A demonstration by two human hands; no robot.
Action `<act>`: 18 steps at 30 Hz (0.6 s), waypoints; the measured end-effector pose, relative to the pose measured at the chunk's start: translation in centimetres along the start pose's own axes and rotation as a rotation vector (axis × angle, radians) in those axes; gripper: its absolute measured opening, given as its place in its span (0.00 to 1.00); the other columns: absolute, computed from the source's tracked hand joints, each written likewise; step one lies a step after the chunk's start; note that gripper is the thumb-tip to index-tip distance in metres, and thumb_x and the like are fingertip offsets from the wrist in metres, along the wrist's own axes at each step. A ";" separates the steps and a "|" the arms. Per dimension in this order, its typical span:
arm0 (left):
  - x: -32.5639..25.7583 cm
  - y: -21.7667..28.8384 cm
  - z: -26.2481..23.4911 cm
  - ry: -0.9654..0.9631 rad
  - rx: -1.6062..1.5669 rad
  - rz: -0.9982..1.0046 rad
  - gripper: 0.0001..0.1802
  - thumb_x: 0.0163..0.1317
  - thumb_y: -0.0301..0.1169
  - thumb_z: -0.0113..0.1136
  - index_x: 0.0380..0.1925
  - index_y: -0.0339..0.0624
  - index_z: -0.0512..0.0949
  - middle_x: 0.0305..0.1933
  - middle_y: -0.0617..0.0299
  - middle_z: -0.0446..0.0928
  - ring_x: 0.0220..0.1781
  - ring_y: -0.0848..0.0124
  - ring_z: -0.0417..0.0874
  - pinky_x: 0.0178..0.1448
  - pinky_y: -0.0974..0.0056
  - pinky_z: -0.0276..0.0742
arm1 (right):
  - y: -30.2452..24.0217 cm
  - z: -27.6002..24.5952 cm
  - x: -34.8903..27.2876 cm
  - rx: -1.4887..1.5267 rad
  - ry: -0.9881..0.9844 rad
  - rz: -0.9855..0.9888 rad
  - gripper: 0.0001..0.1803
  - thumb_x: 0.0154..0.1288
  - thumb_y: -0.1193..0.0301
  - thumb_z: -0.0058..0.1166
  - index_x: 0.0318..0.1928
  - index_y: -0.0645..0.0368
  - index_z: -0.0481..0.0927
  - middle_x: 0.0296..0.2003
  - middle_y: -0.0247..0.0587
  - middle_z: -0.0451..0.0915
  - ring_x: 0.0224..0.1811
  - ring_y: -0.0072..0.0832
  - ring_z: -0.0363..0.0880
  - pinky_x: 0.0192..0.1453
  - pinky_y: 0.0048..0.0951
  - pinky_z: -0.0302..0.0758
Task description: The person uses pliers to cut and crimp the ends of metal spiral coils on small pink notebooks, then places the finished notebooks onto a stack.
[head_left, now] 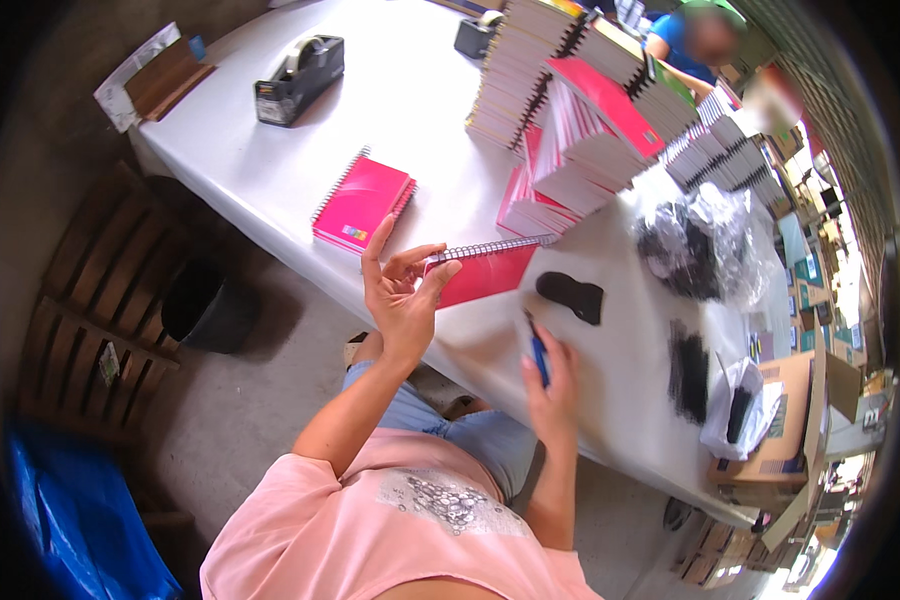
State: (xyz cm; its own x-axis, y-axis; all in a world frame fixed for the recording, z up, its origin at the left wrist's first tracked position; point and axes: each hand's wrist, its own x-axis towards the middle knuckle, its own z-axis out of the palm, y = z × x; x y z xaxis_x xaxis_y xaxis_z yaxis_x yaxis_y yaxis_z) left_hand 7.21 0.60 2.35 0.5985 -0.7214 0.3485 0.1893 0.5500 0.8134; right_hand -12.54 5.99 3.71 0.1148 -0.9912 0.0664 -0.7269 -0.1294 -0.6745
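A red notebook (490, 275) with a metal wire spiral lies at the table's near edge, in front of me. My left hand (405, 285) pinches the left end of its spiral between thumb and fingers, the index finger raised. My right hand (553, 385) is closed around a slim blue-handled tool (540, 358), seemingly pliers, whose dark tip points away from me, apart from the notebook. A black flat object (570, 296) rests just beyond that tip. Farther left, a small pile of pink-red spiral notebooks (364, 202) sits on the table.
Tall stacks of notebooks (520, 75) stand at the far right, with a person in blue (685, 50) behind. Clear plastic bags (710, 245), black strands (688, 370) and a cardboard box (770, 420) are rightward. A tape dispenser (300, 85) is far left; a black bin (210, 305) stands below.
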 end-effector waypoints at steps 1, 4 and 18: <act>0.5 0.5 -0.3 0.013 0.004 0.015 0.43 0.51 0.18 0.68 0.66 0.44 0.56 0.38 0.55 0.82 0.38 0.78 0.79 0.42 0.74 0.73 | 0.4 -0.5 -0.3 0.003 -0.007 -0.019 0.27 0.65 0.58 0.51 0.63 0.49 0.67 0.50 0.47 0.70 0.56 0.43 0.67 0.63 0.42 0.60; 1.4 1.7 -1.5 0.020 -0.061 -0.096 0.34 0.62 0.27 0.61 0.66 0.45 0.56 0.42 0.54 0.81 0.45 0.75 0.79 0.52 0.71 0.71 | 0.3 -0.5 -0.1 -0.608 0.046 0.192 0.31 0.63 0.56 0.53 0.65 0.46 0.64 0.59 0.47 0.64 0.64 0.46 0.60 0.67 0.44 0.55; 9.0 8.1 -6.1 -0.170 0.444 0.256 0.31 0.57 0.19 0.62 0.62 0.40 0.65 0.45 0.53 0.81 0.43 0.73 0.82 0.47 0.70 0.74 | -15.8 3.6 14.9 0.467 -0.375 -0.440 0.31 0.57 0.81 0.57 0.62 0.54 0.68 0.33 0.44 0.78 0.34 0.27 0.80 0.34 0.30 0.76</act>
State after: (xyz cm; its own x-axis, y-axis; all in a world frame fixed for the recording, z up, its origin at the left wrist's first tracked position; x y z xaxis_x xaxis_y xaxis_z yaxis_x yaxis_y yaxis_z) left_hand 18.89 1.18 9.19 0.4413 -0.6657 0.6018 -0.3158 0.5126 0.7985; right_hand 3.06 -6.61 12.70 0.6133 -0.7633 0.2032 -0.2067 -0.4035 -0.8913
